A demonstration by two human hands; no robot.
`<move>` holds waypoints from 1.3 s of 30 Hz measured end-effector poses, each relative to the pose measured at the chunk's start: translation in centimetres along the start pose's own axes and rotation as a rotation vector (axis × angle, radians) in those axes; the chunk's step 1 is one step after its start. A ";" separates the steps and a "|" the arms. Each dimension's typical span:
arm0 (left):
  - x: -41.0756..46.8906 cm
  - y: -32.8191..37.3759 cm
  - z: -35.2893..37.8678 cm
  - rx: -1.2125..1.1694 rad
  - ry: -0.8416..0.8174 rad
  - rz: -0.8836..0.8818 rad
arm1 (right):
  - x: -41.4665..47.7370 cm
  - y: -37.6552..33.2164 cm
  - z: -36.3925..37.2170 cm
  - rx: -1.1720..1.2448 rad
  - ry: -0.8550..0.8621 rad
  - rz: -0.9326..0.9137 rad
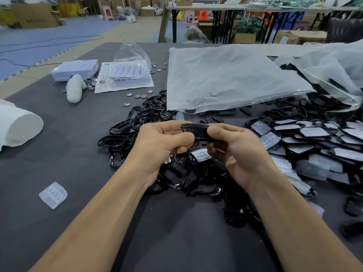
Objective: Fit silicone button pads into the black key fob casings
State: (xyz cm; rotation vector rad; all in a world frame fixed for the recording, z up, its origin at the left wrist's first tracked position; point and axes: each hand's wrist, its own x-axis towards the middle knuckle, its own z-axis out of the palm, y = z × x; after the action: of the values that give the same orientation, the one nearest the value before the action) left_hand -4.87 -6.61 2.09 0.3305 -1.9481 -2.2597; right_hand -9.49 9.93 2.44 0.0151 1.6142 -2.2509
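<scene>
You hold one black key fob casing (196,130) up between both hands, above the heaps of parts on the dark table (64,158).

Your left hand (164,143) grips the casing's left end, its thumb and curled fingers closing on it, and your right hand (235,154) pinches the right end, thumb on top and fingers folded beneath. Whether a pad already sits inside the casing cannot be told. Right under your hands a silicone button pad (201,155) lies on the tangle of empty black frames (125,134). To your right spreads a pile of casings with pale pads on them (314,142), partly under a big clear plastic bag (225,79). One loose pad (53,194) lies alone on the table near your left forearm, and coin cells (137,96) are scattered beyond the frames.
</scene>
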 end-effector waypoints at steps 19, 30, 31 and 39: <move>-0.2 0.5 -0.4 -0.021 -0.140 -0.083 | 0.1 0.1 -0.3 -0.078 -0.048 -0.009; 0.0 0.3 0.0 0.020 -0.028 -0.070 | 0.1 0.3 -0.5 -0.233 -0.072 -0.165; 0.0 0.2 0.1 0.025 -0.008 -0.050 | 0.1 0.4 -0.4 -0.260 -0.075 -0.219; 0.1 0.6 0.0 -0.145 -0.064 -0.160 | 0.0 1.3 -0.4 -0.687 0.048 -0.790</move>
State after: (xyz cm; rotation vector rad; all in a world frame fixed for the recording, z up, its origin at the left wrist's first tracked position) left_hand -4.95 -6.74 2.71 0.4143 -1.8332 -2.5254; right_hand -9.13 9.90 1.11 -0.8849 2.6658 -2.0003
